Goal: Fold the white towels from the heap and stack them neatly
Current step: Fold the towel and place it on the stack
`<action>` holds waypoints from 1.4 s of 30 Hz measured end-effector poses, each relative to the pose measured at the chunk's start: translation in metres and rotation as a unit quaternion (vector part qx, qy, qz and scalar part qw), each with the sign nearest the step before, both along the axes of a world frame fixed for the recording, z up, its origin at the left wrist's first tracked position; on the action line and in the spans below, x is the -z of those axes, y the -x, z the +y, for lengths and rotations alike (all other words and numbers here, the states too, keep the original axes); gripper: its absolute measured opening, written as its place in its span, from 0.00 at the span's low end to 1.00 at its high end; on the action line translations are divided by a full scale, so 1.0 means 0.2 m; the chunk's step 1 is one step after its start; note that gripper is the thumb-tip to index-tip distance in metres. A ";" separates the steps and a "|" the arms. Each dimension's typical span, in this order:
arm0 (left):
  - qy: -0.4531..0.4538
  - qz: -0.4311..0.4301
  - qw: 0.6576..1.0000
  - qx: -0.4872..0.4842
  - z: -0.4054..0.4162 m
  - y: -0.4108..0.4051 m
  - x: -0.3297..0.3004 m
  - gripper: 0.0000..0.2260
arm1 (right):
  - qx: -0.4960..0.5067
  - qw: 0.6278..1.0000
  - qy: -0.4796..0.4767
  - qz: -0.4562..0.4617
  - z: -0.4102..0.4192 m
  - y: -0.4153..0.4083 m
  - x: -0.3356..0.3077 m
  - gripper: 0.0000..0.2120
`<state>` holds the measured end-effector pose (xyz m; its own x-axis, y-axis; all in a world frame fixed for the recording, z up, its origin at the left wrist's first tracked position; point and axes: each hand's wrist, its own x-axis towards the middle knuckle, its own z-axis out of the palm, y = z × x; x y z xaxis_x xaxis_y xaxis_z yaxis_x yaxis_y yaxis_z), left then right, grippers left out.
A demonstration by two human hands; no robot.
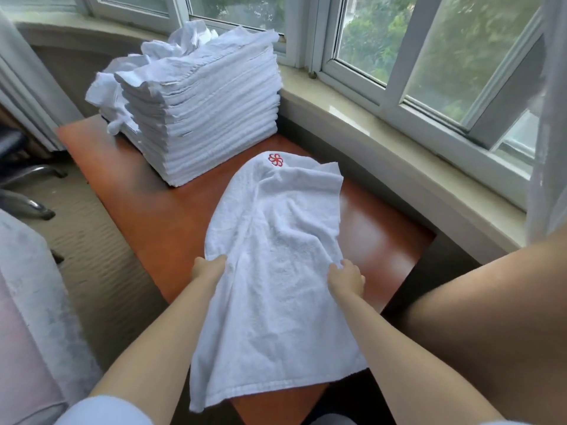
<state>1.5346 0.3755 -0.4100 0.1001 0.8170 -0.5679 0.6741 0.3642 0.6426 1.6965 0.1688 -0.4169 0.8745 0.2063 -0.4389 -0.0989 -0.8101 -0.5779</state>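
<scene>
Both hands, left [208, 268] and right [346, 279], gripping towel [276, 271] edges over bench [147, 216], near stack [208, 118].

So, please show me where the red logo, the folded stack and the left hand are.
red logo [275, 159], head view, centre of the flower mark on the towel.
folded stack [214, 118], head view, its front side.
left hand [208, 266], head view, back of the hand.
</scene>
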 end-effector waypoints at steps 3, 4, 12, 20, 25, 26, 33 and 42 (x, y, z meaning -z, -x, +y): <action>0.022 -0.002 0.999 -0.043 0.13 -0.12 0.03 0.27 | 0.050 0.998 -0.045 0.015 0.13 -0.18 0.02 0.21; 0.039 0.001 0.998 -0.045 0.17 -0.15 0.04 0.26 | 0.057 0.997 -0.056 0.023 0.18 -0.23 0.03 0.21; -0.053 0.028 0.996 -0.073 0.24 -0.27 0.06 0.13 | 0.131 0.972 -0.134 0.142 0.41 -0.40 0.03 0.12; -0.225 -0.011 0.938 -0.262 0.09 -0.10 -0.10 0.15 | 0.307 0.942 -0.083 -0.109 0.20 -0.17 -0.08 0.16; -0.213 -0.069 0.909 -0.353 -0.02 0.09 -0.21 0.16 | 0.342 0.928 -0.075 -0.130 0.01 0.01 -0.17 0.17; -0.198 -0.092 0.902 -0.373 -0.05 0.10 -0.25 0.16 | 0.353 0.922 -0.100 -0.122 -0.01 0.04 -0.20 0.18; -0.245 -0.263 0.825 -0.435 -0.25 0.21 -0.55 0.07 | 0.374 0.804 -0.414 -0.204 -0.04 0.23 -0.52 0.18; -0.393 -0.406 0.727 -0.390 -0.16 0.07 -0.84 0.10 | 0.247 0.720 -0.504 -0.408 0.17 0.15 -0.75 0.10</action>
<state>1.5214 0.3433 -0.2429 -0.5256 0.8457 0.0920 -0.2583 -0.2617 0.9299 1.6672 0.2037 -0.2671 0.8326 -0.3636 0.4178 0.4748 0.0800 -0.8764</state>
